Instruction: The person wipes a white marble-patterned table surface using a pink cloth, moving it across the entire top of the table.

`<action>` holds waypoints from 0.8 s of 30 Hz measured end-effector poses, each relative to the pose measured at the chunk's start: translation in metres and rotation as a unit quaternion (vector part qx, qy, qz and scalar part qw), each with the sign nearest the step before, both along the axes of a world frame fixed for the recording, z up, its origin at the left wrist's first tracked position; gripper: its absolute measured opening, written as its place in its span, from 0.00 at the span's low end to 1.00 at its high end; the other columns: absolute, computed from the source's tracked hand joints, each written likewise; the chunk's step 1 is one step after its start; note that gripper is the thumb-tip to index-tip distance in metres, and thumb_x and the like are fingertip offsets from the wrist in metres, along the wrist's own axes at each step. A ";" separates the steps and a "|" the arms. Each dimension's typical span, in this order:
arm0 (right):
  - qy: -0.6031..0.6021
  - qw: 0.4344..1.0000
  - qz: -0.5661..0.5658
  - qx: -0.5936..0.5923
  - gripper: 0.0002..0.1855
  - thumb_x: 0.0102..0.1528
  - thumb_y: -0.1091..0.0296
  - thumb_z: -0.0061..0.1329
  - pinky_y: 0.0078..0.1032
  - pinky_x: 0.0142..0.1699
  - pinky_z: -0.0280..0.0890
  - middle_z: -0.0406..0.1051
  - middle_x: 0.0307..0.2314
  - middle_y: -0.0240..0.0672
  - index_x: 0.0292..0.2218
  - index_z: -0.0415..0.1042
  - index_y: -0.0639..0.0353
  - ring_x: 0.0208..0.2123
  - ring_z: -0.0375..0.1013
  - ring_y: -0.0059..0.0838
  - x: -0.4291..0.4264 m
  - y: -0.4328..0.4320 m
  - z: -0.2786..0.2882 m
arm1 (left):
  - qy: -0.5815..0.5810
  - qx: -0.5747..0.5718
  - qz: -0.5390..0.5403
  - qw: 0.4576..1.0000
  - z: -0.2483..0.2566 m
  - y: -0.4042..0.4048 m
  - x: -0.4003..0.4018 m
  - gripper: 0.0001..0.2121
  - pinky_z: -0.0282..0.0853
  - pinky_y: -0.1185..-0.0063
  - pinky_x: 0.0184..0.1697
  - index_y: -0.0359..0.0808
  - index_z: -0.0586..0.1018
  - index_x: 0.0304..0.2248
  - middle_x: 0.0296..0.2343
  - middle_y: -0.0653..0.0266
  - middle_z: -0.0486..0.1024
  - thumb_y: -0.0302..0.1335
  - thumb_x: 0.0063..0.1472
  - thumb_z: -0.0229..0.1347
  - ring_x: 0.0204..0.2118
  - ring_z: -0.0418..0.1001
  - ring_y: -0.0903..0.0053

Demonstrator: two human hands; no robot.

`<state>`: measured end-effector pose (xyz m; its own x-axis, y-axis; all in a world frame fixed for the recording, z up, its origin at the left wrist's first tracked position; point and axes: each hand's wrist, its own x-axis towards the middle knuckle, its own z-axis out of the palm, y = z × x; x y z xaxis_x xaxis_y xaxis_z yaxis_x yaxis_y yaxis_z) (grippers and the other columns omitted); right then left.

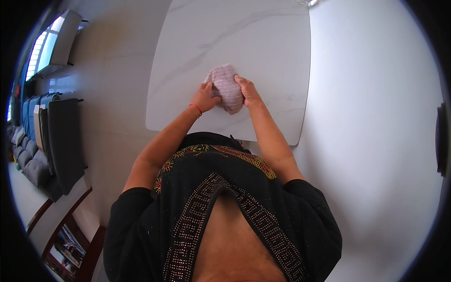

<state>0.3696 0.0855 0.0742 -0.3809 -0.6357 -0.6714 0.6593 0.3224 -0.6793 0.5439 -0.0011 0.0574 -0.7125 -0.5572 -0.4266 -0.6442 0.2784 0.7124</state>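
Observation:
A pale pink ribbed knit piece point(227, 88), perhaps a hat, is between my two hands above the front part of the marble-patterned table point(275, 46). My left hand point(205, 98) grips its left edge, with the thumb on the lower front and the fingers around the side. On the opposite edge, my right hand point(248, 91) holds the fabric with its thumb on top. The fingers of the right hand are mostly hidden behind the knit. Whether the piece touches the tabletop cannot be made out.
A glass object point(307, 1) shows at the table's far right corner. The white wall point(370, 105) runs close along the right side. Left of the table lies tiled floor point(116, 84), with a dark-backed grey sofa point(65, 144) beyond it.

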 end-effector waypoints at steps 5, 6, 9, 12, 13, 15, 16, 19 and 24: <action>0.238 0.937 0.128 0.222 0.23 0.52 0.57 0.51 0.31 0.42 0.68 0.72 0.37 0.42 0.43 0.69 0.66 0.38 0.73 0.34 -0.021 0.015 -0.005 | -0.039 -0.038 -0.063 0.997 0.025 0.009 -0.016 0.38 0.56 0.72 0.57 0.32 0.58 0.55 0.54 0.52 0.55 0.42 0.49 0.58 0.57 0.57 0.60; 0.338 0.876 0.195 0.284 0.24 0.52 0.55 0.51 0.32 0.44 0.67 0.71 0.38 0.42 0.44 0.69 0.65 0.39 0.72 0.36 -0.020 0.008 0.007 | -0.058 -0.046 -0.068 0.995 0.026 0.008 -0.012 0.38 0.56 0.72 0.57 0.32 0.58 0.56 0.55 0.52 0.55 0.42 0.49 0.58 0.57 0.57 0.61; 0.566 0.725 0.180 0.348 0.26 0.50 0.53 0.52 0.38 0.51 0.59 0.69 0.43 0.41 0.45 0.68 0.59 0.44 0.69 0.39 -0.017 0.018 0.022 | -0.027 -0.074 -0.079 0.994 0.033 0.016 -0.008 0.37 0.57 0.71 0.57 0.33 0.60 0.55 0.54 0.52 0.56 0.41 0.48 0.59 0.56 0.58 0.60; 0.694 0.670 0.116 0.237 0.28 0.48 0.51 0.53 0.44 0.58 0.48 0.64 0.48 0.37 0.47 0.66 0.54 0.51 0.63 0.37 -0.010 0.038 0.016 | 0.050 -0.071 -0.040 0.995 0.001 0.014 0.005 0.35 0.58 0.71 0.56 0.36 0.62 0.54 0.54 0.55 0.57 0.40 0.48 0.59 0.56 0.57 0.63; 0.720 0.661 0.106 0.181 0.28 0.47 0.51 0.54 0.46 0.59 0.44 0.62 0.50 0.36 0.48 0.66 0.52 0.53 0.60 0.36 -0.002 0.044 0.016 | 0.050 -0.102 -0.016 0.993 -0.008 0.010 0.014 0.35 0.58 0.71 0.56 0.36 0.62 0.54 0.54 0.55 0.57 0.40 0.48 0.58 0.56 0.57 0.62; 0.778 0.586 0.205 0.096 0.30 0.46 0.49 0.54 0.50 0.60 0.40 0.59 0.52 0.35 0.49 0.65 0.48 0.56 0.56 0.35 0.025 0.053 0.012 | 0.049 -0.163 0.033 0.985 -0.024 0.001 0.030 0.34 0.59 0.70 0.55 0.36 0.63 0.53 0.54 0.55 0.57 0.39 0.47 0.58 0.56 0.58 0.61; 0.800 0.543 0.251 0.051 0.31 0.46 0.48 0.53 0.52 0.60 0.38 0.58 0.53 0.35 0.50 0.65 0.46 0.58 0.53 0.35 0.034 0.055 0.012 | 0.037 -0.175 0.038 0.983 -0.021 -0.002 0.034 0.34 0.57 0.69 0.55 0.36 0.63 0.53 0.54 0.55 0.57 0.39 0.47 0.58 0.56 0.57 0.61; 0.741 0.529 0.409 0.062 0.34 0.46 0.46 0.53 0.53 0.61 0.34 0.51 0.57 0.34 0.53 0.62 0.42 0.61 0.44 0.33 0.041 0.057 0.017 | -0.016 -0.205 0.021 0.978 -0.012 -0.011 0.045 0.34 0.53 0.66 0.57 0.37 0.62 0.53 0.55 0.56 0.55 0.39 0.48 0.58 0.58 0.54 0.62; 0.693 0.552 0.404 0.228 0.34 0.52 0.38 0.44 0.52 0.62 0.34 0.45 0.60 0.32 0.56 0.58 0.39 0.63 0.38 0.35 -0.016 0.038 0.016 | -0.105 -0.236 -0.111 0.960 -0.003 -0.006 0.058 0.37 0.43 0.65 0.61 0.39 0.59 0.56 0.60 0.57 0.46 0.43 0.49 0.57 0.63 0.42 0.65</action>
